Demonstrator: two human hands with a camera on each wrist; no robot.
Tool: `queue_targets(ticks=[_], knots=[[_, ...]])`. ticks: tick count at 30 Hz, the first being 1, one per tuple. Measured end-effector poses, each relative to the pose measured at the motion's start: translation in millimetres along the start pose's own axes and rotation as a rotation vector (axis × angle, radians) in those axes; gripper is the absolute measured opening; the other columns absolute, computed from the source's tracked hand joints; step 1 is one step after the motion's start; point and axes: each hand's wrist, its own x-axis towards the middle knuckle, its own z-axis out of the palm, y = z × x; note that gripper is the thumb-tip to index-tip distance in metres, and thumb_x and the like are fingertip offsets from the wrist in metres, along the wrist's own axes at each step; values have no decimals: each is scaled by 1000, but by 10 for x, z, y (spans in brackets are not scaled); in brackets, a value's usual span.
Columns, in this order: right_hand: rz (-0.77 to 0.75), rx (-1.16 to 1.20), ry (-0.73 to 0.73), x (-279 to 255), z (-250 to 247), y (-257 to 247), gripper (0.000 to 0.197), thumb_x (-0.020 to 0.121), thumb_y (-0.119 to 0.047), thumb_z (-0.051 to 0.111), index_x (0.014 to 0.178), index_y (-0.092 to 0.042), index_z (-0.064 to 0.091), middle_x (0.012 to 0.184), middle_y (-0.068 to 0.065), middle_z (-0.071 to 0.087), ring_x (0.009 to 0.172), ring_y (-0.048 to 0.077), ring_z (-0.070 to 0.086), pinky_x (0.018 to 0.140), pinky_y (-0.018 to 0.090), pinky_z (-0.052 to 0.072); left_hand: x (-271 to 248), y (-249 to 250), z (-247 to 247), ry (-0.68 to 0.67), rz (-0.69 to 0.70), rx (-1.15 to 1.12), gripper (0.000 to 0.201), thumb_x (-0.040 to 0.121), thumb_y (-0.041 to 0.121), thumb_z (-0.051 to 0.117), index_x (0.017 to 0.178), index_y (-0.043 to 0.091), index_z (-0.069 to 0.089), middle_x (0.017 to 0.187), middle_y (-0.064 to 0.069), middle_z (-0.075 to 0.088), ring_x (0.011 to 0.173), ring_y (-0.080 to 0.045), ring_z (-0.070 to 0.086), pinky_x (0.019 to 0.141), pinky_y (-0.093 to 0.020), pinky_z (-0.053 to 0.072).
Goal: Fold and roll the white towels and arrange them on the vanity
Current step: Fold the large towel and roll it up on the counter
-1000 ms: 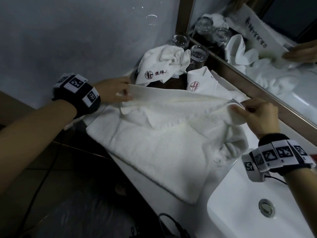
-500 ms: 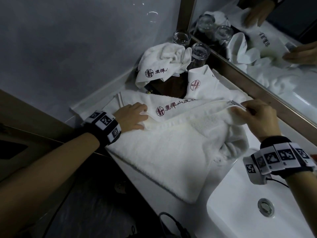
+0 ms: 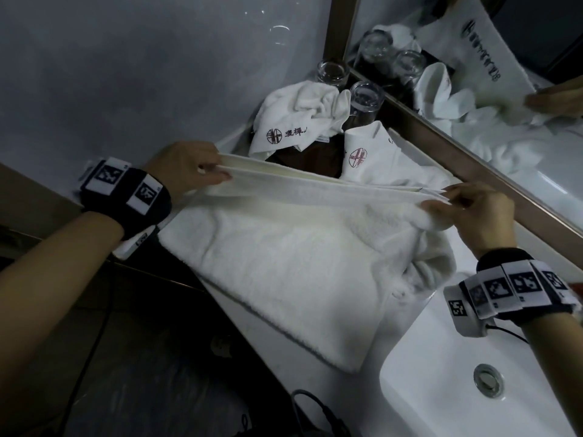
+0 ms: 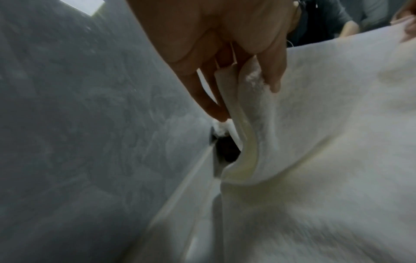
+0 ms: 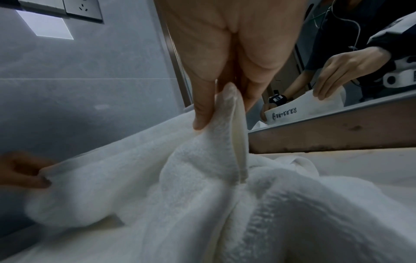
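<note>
A large white towel (image 3: 284, 263) lies spread over the vanity top (image 3: 252, 316), its near edge hanging toward the sink. My left hand (image 3: 202, 171) pinches the doubled far edge at the left end, and my right hand (image 3: 448, 203) pinches the same edge at the right end, so it is stretched taut between them above the counter. In the left wrist view my left hand (image 4: 245, 85) holds two towel layers (image 4: 247, 124). The right wrist view shows my right hand (image 5: 223, 106) gripping the towel corner (image 5: 227, 135). A crumpled logo towel (image 3: 303, 118) and another logo towel (image 3: 369, 152) lie behind.
Two drinking glasses (image 3: 366, 99) stand upside down in the back corner by the mirror (image 3: 504, 89). The white sink basin (image 3: 441, 389) with its drain is at the lower right. A grey wall (image 3: 126, 74) runs along the left. A dark cable (image 3: 315, 411) lies below the counter edge.
My left hand left the towel surface, took hold of the far edge's left end and lifted it. The logo band has folded out of sight and the edge is now taut.
</note>
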Motion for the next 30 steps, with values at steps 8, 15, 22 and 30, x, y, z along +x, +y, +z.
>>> queue_targets(ticks=[8,15,22,30], knots=[[34,107,0,-46,9,-35,16,66,-7,79,74,-11,66,76,1,61,63,-8,55,58,0,37,36,-12,-180,-229,-60,-25,12,77,-1,69,68,-8,65,80,-19,67,71,-29,60,71,-30,43],[40,133,7,-56,25,-37,12,69,-8,76,76,-8,67,68,-12,60,60,-11,54,58,-3,36,-256,358,511,-224,28,-222,31,73,14,76,96,3,58,108,-8,55,97,-23,55,83,-40,51],[6,119,-19,-77,-12,-25,11,73,-4,74,82,2,70,67,-17,57,58,-23,50,55,-6,32,-426,563,821,-309,384,281,27,56,12,85,77,12,67,93,-6,69,78,-18,67,62,-24,54],[88,135,-54,-119,-42,95,21,80,-23,71,91,-5,73,77,7,69,58,-11,59,60,1,41,-441,453,829,-395,431,640,28,49,-3,78,64,11,58,83,-10,66,72,-23,64,53,-26,50]])
